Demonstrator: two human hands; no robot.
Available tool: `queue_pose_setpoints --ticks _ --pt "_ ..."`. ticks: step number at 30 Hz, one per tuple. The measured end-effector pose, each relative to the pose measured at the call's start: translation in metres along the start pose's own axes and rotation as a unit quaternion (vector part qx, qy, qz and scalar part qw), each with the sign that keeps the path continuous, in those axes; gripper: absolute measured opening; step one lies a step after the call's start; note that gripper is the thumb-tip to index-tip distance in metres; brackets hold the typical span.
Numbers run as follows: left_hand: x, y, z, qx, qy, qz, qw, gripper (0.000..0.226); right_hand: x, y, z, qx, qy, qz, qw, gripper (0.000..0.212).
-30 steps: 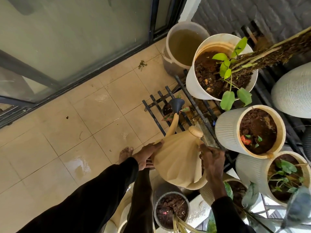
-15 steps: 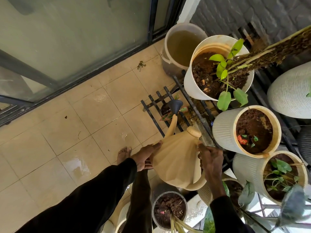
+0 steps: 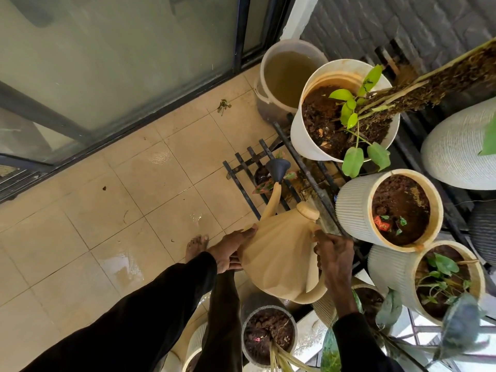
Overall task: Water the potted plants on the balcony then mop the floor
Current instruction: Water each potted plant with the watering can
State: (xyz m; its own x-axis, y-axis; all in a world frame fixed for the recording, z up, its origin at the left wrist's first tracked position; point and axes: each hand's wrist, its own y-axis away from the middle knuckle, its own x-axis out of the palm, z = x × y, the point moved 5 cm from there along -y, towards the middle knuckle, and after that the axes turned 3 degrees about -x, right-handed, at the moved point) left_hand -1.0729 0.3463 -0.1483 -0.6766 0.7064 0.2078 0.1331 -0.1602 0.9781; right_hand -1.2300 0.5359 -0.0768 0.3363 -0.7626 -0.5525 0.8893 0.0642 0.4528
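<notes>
Right hand (image 3: 334, 253) gripping watering can (image 3: 279, 259) handle; left hand (image 3: 230, 249) flat vs. can's side. Spout rose (image 3: 277, 167) over small low pot (image 3: 261, 175) w/ red-green leaves. Watering prob. midway. Tile floor (image 3: 134, 210) w/ puddles, mopping not begun.

Beige faceted plastic watering can (image 3: 279, 253) tilted forward between both hands, dark funnel-shaped rose (image 3: 277, 167) over a small red-leaved plant (image 3: 264, 185) on the black metal slatted rack (image 3: 241, 181). Left hand (image 3: 229, 249) pressed flat against the can's side; right hand (image 3: 334, 253) wrapped around the handle. Large white pot (image 3: 303, 135) with green leaves just behind, translucent bucket of murky water (image 3: 284, 73) beside it. Beige tiled floor (image 3: 128, 189) with wet patches, one bare foot (image 3: 196, 247) on it.
</notes>
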Motion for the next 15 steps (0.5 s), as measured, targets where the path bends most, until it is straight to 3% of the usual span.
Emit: queue_pose_setpoints --ticks 9,15 --pt "0.004 0.018 0.003 0.018 -0.006 0.021 1.000 0.072 -0.015 0.017 -0.009 -0.016 -0.002 -0.015 1.000 0.034" --pt "0.007 0.033 0.005 0.040 -0.020 0.032 0.998 0.077 -0.027 0.037 -0.003 -0.014 -0.021 -0.049 0.999 0.036"
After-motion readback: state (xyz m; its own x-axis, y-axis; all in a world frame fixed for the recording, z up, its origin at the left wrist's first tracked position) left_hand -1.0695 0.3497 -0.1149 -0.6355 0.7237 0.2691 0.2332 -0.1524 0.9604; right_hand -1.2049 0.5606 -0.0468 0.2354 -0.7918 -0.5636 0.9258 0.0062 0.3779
